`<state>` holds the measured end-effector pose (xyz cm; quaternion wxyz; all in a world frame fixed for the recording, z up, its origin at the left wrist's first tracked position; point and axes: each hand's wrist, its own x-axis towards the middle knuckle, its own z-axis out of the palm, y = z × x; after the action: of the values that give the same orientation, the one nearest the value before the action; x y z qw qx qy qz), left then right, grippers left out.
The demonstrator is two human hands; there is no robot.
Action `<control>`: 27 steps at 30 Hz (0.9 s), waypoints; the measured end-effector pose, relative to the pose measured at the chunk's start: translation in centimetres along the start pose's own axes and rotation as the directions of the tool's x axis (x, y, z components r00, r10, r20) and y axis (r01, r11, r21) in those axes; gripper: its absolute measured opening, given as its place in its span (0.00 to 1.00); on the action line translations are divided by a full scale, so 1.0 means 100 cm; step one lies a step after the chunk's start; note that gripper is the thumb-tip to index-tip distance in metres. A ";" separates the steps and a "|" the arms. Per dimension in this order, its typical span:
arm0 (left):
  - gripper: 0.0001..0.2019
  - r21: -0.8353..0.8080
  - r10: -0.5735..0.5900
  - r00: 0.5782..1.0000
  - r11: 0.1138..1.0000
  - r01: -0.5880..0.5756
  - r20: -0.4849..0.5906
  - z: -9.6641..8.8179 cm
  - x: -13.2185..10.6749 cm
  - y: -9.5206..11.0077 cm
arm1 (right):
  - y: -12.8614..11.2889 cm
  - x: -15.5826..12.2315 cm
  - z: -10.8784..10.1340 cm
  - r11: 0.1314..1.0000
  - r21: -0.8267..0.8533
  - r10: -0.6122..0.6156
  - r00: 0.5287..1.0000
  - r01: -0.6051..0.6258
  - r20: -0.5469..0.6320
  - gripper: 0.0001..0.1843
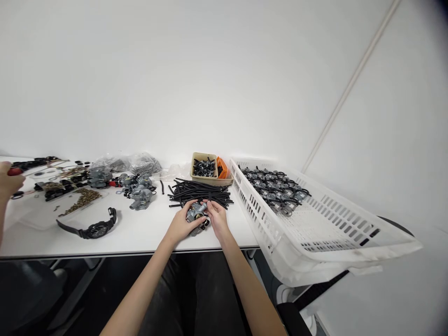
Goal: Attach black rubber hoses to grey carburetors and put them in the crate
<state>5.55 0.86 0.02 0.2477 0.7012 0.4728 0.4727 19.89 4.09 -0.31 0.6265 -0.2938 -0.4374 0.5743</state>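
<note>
My left hand (180, 226) and my right hand (217, 218) both grip a grey metal carburetor (196, 213) near the table's front edge, and my fingers hide part of it. Just behind my hands lies a loose pile of black rubber hoses (201, 192), with my fingertips close to it or touching it. Both hands are over the white table (140, 242).
A co-worker's hand (9, 181) at far left holds a red-handled tool. Nearby are loose carburetors (139, 196), small parts, bagged parts (144, 163), and a black wristwatch (94, 229). A beige box (203, 167) stands behind the hoses. A white crate (261, 219) holds several carburetors and overhangs the table's right end.
</note>
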 end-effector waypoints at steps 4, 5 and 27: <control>0.31 0.038 0.006 1.000 0.999 -0.006 -0.009 0.000 0.000 0.001 | 0.001 0.001 0.000 1.000 -0.027 -0.011 1.000 0.010 -0.025 0.15; 0.31 0.049 0.010 1.000 0.999 -0.010 -0.010 0.000 -0.001 0.002 | 0.001 0.001 0.001 1.000 -0.022 -0.011 0.999 0.011 -0.032 0.14; 0.28 0.048 0.025 1.000 0.999 -0.025 -0.007 0.000 -0.003 0.009 | -0.008 -0.004 0.003 0.976 0.164 0.148 0.989 -0.146 0.002 0.17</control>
<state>5.94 0.17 0.62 0.2232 0.7109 0.4761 0.4671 20.03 3.55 0.45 0.6066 -0.2757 -0.3626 0.6516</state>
